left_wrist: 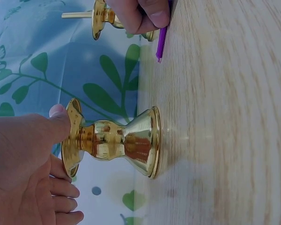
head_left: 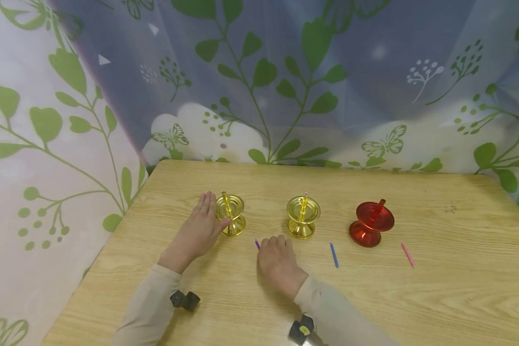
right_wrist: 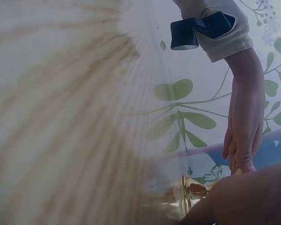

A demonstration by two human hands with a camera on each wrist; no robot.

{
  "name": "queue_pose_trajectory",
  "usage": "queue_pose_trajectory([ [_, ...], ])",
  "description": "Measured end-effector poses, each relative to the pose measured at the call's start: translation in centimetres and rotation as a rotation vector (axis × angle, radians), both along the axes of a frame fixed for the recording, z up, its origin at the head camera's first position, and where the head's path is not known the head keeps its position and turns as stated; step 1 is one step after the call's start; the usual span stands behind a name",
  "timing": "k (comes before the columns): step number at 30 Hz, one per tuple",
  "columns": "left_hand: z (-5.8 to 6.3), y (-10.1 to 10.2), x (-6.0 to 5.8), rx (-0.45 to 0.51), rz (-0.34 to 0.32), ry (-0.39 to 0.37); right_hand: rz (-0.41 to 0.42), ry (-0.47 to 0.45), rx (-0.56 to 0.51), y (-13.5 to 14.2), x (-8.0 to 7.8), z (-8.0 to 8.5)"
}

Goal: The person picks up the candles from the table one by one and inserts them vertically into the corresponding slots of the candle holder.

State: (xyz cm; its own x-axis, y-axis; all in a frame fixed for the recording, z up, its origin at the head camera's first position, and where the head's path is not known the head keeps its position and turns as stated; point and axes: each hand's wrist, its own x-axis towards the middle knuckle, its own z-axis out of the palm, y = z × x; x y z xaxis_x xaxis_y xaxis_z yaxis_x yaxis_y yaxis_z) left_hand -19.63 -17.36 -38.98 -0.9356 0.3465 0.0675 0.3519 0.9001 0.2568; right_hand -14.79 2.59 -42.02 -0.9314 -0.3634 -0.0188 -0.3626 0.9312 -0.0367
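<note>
Beside the leftmost gold candle holder (head_left: 233, 226), my left hand (head_left: 199, 228) holds its fingers straight and together, with the thumb along the near side of the dish. In the left wrist view, that thumb lies at the rim of the gold holder (left_wrist: 107, 139), which stands upright on the table. My right hand (head_left: 278, 262) has its fingers bent down over a thin purple candle (head_left: 257, 244) and pinches it at the tabletop. One end of the purple candle (left_wrist: 162, 44) sticks out from under the fingers; the rest is hidden.
A second gold candle holder (head_left: 302, 228) stands mid-table, and a red candle holder (head_left: 366, 235) is to its right. In front lie a blue candle (head_left: 334, 255) and a pink candle (head_left: 408, 255). Patterned cloth (head_left: 285, 96) hangs behind the wooden table (head_left: 458, 288).
</note>
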Motion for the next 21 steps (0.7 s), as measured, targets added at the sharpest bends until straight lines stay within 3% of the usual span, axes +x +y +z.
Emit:
queue_pose_trajectory([
  [6,0.0,0.0,0.1,0.004,-0.008,0.002,0.008,0.025,0.019,-0.3,-0.2,0.0],
  [15,0.2,0.1,0.0,-0.004,-0.002,0.006,0.016,-0.02,0.033,-0.3,-1.1,0.7],
  [18,0.2,0.1,0.0,-0.005,-0.003,0.008,0.038,0.036,0.005,0.0,-1.5,0.8],
  [21,0.2,0.1,0.1,-0.005,-0.002,0.004,0.082,0.152,-0.023,0.3,-1.9,0.8],
])
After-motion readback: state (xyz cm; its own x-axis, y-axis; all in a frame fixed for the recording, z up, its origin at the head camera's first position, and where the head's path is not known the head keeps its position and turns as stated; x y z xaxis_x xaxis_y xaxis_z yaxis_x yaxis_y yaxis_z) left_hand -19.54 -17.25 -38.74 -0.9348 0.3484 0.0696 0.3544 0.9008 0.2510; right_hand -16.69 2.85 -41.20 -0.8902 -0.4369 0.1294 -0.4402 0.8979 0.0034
